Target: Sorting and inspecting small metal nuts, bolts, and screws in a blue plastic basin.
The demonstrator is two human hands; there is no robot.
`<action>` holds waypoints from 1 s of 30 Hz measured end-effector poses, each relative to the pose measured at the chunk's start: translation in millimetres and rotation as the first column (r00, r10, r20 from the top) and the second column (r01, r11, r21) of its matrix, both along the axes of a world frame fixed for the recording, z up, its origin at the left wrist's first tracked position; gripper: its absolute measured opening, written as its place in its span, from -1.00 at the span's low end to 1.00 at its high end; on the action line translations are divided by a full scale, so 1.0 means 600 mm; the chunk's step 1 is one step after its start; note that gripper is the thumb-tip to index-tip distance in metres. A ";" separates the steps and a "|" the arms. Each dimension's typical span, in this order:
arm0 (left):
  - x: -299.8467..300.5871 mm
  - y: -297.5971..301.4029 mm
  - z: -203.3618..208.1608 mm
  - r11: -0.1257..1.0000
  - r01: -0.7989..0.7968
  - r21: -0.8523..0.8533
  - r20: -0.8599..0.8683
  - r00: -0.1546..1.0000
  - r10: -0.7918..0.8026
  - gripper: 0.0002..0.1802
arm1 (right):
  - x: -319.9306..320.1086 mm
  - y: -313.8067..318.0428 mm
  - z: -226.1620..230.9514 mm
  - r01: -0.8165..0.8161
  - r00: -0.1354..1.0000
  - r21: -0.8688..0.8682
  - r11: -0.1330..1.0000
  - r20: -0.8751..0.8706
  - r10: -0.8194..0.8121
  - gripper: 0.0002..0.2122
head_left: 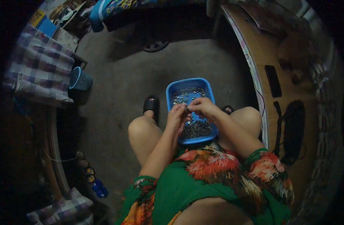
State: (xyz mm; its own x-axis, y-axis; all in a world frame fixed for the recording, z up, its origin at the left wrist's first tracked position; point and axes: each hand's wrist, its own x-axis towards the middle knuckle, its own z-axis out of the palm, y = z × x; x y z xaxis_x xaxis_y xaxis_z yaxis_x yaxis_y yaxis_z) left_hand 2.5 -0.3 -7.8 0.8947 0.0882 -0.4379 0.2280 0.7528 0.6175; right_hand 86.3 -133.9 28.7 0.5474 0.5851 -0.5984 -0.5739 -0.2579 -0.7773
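A blue plastic basket [171, 92] stands between my knees, with many small shiny metal pieces [197, 128] heaped at its near end and more scattered toward its far end. Over the middle of it my left hand [178, 115] and my right hand [203, 107] meet, fingertips almost touching. Both hands are closed in a pinch. Between them shows a small dark metallic piece [186, 108], too small to make out fully. The left fingers curl around its lower side, while the right thumb and forefinger press at its right.
On my right runs a wooden table [267, 75] with a dark flat remote-like object [273, 81] and a black bag-like item [294, 127]. A blue wastebasket [81, 79] stands at left beside checked cloth [41, 67]. Blue round items [99, 189] lie on the floor.
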 end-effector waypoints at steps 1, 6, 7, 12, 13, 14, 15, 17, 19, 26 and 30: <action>0.000 0.001 0.002 1.000 0.011 0.001 -0.003 1.000 -0.011 -0.83 | 0.000 -0.001 0.000 0.002 1.000 0.002 1.000 0.000 -0.002 -0.84; -0.002 -0.001 0.009 0.999 0.034 0.020 0.012 0.999 -0.034 -0.81 | -0.003 0.001 0.000 -0.056 0.994 0.005 0.998 0.094 0.055 -0.84; -0.001 -0.001 0.010 0.999 0.046 -0.019 0.025 0.999 -0.046 -0.80 | -0.002 0.000 0.001 -0.054 0.994 0.005 0.999 0.095 0.053 -0.84; 0.004 0.000 0.017 0.988 0.088 -0.130 0.093 0.993 -0.076 -0.77 | 0.005 -0.005 -0.003 -0.025 0.998 0.064 0.998 -0.061 0.029 -0.83; 0.003 -0.002 0.020 0.981 0.060 -0.186 0.069 0.996 -0.048 -0.77 | 0.009 -0.009 -0.008 -0.026 0.998 0.064 0.998 -0.059 0.030 -0.83; 0.004 -0.001 0.018 0.981 0.058 -0.187 0.071 0.996 -0.046 -0.77 | 0.013 -0.013 -0.013 0.078 0.983 0.139 0.987 -0.177 -0.052 -0.84; 0.006 0.000 0.016 0.980 0.043 -0.196 0.050 0.998 -0.034 -0.77 | 0.016 -0.015 -0.018 0.188 0.947 0.201 0.961 -0.298 -0.123 -0.85; 0.003 0.003 0.010 0.978 0.023 -0.206 0.026 0.999 -0.018 -0.77 | 0.014 -0.007 0.005 0.226 0.917 0.152 0.962 -0.366 -0.157 -0.85; -0.001 0.005 0.006 0.968 -0.027 -0.249 0.000 1.000 0.028 -0.80 | 0.012 -0.005 0.007 0.296 0.873 0.146 0.944 -0.443 -0.205 -0.82; 0.002 0.005 0.001 0.981 -0.025 -0.190 0.008 1.000 0.027 -0.80 | 0.015 -0.008 -0.012 0.238 0.894 0.267 0.934 -0.436 -0.103 -0.84; 0.001 0.004 0.001 0.981 -0.039 -0.188 0.018 0.999 0.043 -0.83 | 0.013 -0.004 -0.017 0.212 0.889 0.293 0.932 -0.454 -0.059 -0.86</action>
